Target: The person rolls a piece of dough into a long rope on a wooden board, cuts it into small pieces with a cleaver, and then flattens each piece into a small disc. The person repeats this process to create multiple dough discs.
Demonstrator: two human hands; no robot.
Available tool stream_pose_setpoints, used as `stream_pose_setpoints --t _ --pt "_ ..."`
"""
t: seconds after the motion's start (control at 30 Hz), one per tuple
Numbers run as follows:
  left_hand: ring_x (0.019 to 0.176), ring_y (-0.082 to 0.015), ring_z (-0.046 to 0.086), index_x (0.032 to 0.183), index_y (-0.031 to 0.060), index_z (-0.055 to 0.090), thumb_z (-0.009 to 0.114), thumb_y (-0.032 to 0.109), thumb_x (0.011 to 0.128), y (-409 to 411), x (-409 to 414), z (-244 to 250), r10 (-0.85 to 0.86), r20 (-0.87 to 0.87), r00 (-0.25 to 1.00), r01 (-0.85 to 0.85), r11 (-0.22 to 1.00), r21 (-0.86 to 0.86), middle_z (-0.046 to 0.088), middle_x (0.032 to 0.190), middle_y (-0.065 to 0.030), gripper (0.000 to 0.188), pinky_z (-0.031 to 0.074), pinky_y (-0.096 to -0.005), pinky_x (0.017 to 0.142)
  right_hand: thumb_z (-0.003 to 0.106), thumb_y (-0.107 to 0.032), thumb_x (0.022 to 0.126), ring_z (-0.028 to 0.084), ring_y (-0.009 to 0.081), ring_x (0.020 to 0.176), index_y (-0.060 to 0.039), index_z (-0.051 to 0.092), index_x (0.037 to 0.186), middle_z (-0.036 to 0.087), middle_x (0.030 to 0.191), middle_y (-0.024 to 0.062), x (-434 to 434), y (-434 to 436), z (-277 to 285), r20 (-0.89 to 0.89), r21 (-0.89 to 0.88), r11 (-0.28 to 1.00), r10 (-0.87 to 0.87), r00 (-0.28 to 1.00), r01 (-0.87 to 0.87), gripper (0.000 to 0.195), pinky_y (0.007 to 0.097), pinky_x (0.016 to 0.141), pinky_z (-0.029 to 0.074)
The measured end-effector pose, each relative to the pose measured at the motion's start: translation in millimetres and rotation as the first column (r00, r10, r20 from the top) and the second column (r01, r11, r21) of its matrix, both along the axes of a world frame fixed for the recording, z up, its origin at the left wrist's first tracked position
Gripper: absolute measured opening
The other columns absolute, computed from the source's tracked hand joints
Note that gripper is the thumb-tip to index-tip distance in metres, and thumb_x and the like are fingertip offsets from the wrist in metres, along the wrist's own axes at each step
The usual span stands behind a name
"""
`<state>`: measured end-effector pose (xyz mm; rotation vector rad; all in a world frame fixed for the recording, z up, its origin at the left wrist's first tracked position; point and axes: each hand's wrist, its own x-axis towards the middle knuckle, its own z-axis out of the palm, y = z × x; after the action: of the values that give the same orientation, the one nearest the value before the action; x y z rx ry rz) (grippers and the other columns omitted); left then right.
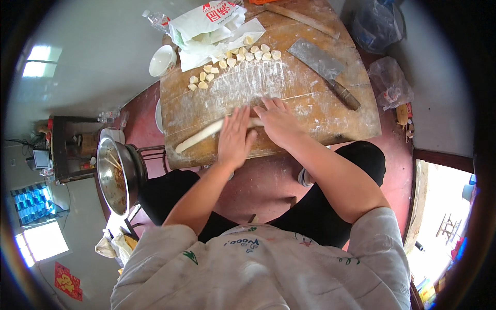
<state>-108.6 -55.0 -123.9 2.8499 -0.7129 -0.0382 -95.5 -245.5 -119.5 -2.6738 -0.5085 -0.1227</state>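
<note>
A long rope of pale dough [201, 134] lies slantwise near the front edge of a floured wooden board [186, 112]. My left hand [235, 135] rests flat on the rope's middle, fingers stretched forward and thumb out to the side. Beside it, my right hand [278, 120] lies palm down over the rope's right end, which it hides. Neither hand grips anything. Beyond them, small cut pieces of dough [249, 56] sit in a loose, curved band. A cleaver [316, 58] with a wooden handle lies to the right of my right hand.
A wooden rolling pin [302, 20] lies at the far right of the board. An opened flour bag [209, 27], a white bowl [162, 61] and a plastic bottle [155, 18] are at the far left. Left of my knee stands a steel basin [112, 176] with filling and chopsticks.
</note>
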Motion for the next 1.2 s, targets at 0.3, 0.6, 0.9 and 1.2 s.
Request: stream_pose_setpoints --t 0.3,0.6,0.9,1.2 --pt "0.148 -0.0383 0.034 0.153 0.0059 0.042 0.045 0.037 0.106 -25.1 56.9 -17.2 0.319 0.184 0.930 -0.329 0.944 0.026 0.039 0.160 -0.0182 0.056 0.025 -0.0561 0.121 0.059 -0.015 0.092 0.058 0.0292 0.116 -0.0095 0.071 0.112 0.061 0.120 0.0109 22.8 8.8 6.6 -0.044 -0.036 0.997 -0.077 0.996 0.075 0.024 0.0413 0.097 0.050" --pt "0.155 -0.0267 0.025 0.161 0.0089 0.027 0.038 0.033 0.109 51.1 28.4 0.7 0.044 0.008 0.999 -0.044 0.993 0.108 0.028 0.168 -0.0088 0.059 0.020 -0.0471 0.126 0.058 -0.014 0.094 0.058 0.0287 0.116 -0.0120 0.072 0.116 0.060 0.120 0.0110 6.8 4.4 21.7 -0.137 -0.022 1.000 0.015 0.990 -0.018 0.026 0.0411 0.101 0.048" --pt "0.154 -0.0302 0.028 0.161 0.0081 0.028 0.047 0.036 0.105 57.1 50.4 -8.2 0.119 0.041 0.992 -0.121 0.992 0.034 0.031 0.166 -0.0113 0.065 0.023 -0.0474 0.125 0.057 -0.011 0.095 0.054 0.0306 0.121 -0.0094 0.064 0.130 0.058 0.124 0.0130 18.8 13.7 3.0 -0.084 0.011 0.999 -0.048 0.995 0.049 0.036 0.0421 0.104 0.046" --pt "0.156 -0.0301 0.023 0.162 0.0076 0.024 0.047 0.038 0.105 71.6 24.8 -8.2 0.018 0.054 0.998 -0.021 0.998 0.058 0.029 0.167 -0.0112 0.069 0.016 -0.0486 0.127 0.063 -0.015 0.094 0.053 0.0341 0.122 -0.0107 0.057 0.142 0.055 0.129 0.0149 20.0 -2.0 33.7 -0.172 0.009 0.988 -0.151 0.974 0.154 0.048 0.0482 0.108 0.041"
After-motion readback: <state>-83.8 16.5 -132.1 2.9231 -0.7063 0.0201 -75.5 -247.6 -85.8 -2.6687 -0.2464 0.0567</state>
